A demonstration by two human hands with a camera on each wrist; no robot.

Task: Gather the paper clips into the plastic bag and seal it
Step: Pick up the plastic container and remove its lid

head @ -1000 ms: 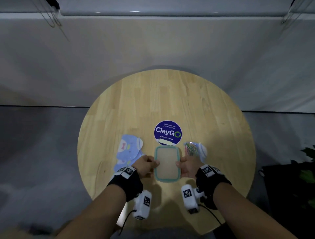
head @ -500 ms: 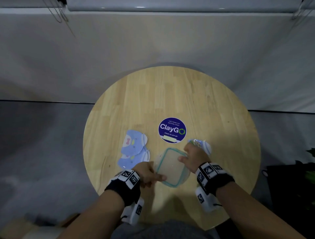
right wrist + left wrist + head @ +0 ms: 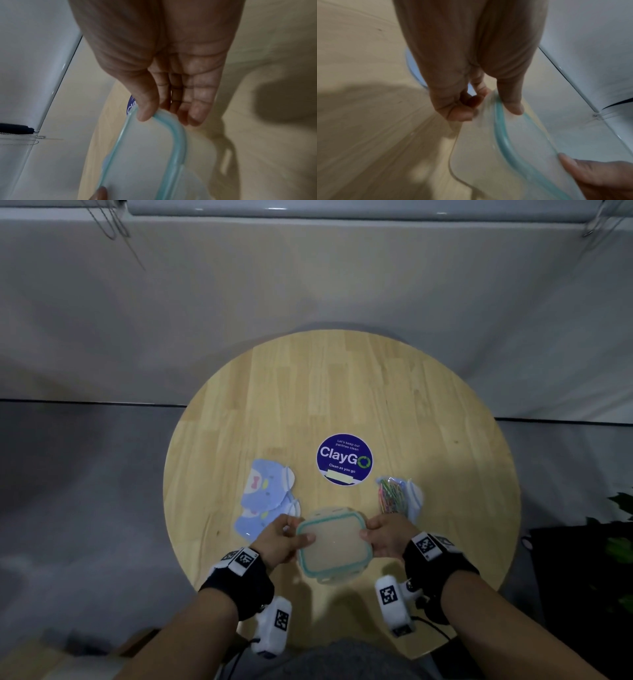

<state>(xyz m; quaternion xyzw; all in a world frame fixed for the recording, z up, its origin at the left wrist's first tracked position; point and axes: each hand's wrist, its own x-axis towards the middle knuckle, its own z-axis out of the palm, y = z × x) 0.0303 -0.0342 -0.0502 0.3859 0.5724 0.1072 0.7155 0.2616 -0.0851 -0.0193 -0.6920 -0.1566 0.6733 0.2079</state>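
Translucent lid [image 3: 330,544] hides table [image 3: 445,440] between both hands.

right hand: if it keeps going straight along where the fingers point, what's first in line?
Probably the left hand, across the lid both hold. The right hand points leftward along it; depth is unclear.
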